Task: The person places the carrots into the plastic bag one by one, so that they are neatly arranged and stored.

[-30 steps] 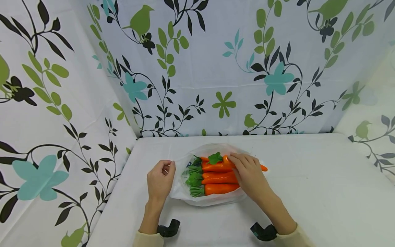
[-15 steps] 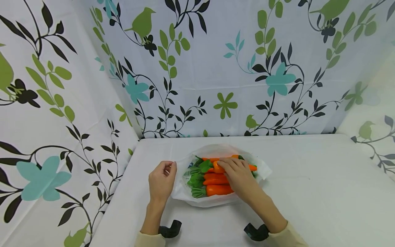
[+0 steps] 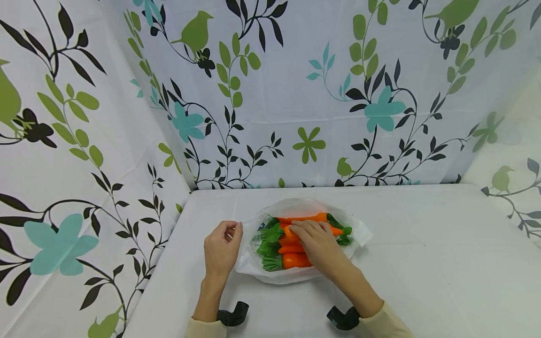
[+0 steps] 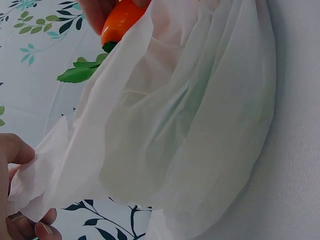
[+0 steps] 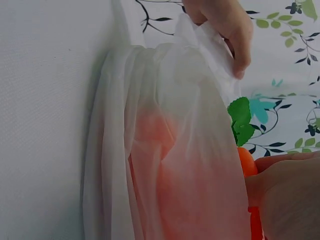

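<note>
A white plastic bag [image 3: 274, 279] lies spread on the table with several orange carrots [image 3: 296, 260] in its mouth, their green tops mostly facing left. At the bag's left side, my left hand [image 3: 221, 246] pinches its edge; the left wrist view shows the plastic between thumb and fingers [image 4: 20, 155]. My right hand [image 3: 317, 244] is over the carrots and grips one carrot [image 4: 122, 22] by its thick end, with a green leaf [image 5: 241, 120] sticking out. That hand hides the right ends of several carrots. The bag's white wall covers most contents in both wrist views.
The white table [image 3: 422, 244] extends to both sides of the bag. A leaf-and-bird patterned curtain [image 3: 270, 94] hangs behind and at the sides. Black curved mounts [image 3: 234, 313] are strapped at both wrists.
My right hand has moved left with its carrot over the pile, uncovering the bag's right side and green tops there. My left hand keeps its hold on the bag's edge.
</note>
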`<state>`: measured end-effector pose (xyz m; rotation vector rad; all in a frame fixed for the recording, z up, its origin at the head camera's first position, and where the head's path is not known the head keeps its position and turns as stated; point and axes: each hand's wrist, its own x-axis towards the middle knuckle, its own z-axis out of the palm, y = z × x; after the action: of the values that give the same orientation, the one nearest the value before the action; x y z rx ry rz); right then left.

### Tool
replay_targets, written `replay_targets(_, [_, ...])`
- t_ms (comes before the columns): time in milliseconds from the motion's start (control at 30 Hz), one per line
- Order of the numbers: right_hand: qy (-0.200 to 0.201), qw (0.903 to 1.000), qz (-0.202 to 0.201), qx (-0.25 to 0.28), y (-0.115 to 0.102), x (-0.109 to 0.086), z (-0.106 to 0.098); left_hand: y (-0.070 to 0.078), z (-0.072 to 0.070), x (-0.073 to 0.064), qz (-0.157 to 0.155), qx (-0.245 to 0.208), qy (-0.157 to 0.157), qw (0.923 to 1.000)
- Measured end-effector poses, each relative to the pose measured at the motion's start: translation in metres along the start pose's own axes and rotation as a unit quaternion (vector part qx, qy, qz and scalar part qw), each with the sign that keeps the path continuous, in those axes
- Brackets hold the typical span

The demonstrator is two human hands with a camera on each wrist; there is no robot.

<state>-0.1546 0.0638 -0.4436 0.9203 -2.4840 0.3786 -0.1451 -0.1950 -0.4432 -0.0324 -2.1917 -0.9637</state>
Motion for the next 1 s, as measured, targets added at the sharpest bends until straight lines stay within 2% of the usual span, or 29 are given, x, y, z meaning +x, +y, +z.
replay_targets(133, [-0.009,0.9999,0.005,0.007,-0.001,0.001,0.004,0.000,-0.001,0.001,0.003,0.000,-0.006,1.0000])
replay_targets(433, [0.007,0.9998,-0.012,0.011,0.000,0.001,0.014,-0.001,-0.001,0.000,0.002,-0.003,-0.020,0.9998])
replay_targets(600, [-0.007,0.9999,-0.001,0.010,0.000,0.001,0.014,0.001,-0.003,0.000,-0.002,-0.006,-0.021,0.9998])
replay_targets(1000, [-0.015,0.9997,0.014,0.015,0.001,0.000,0.009,0.003,-0.003,0.000,-0.003,-0.004,-0.022,0.9997])
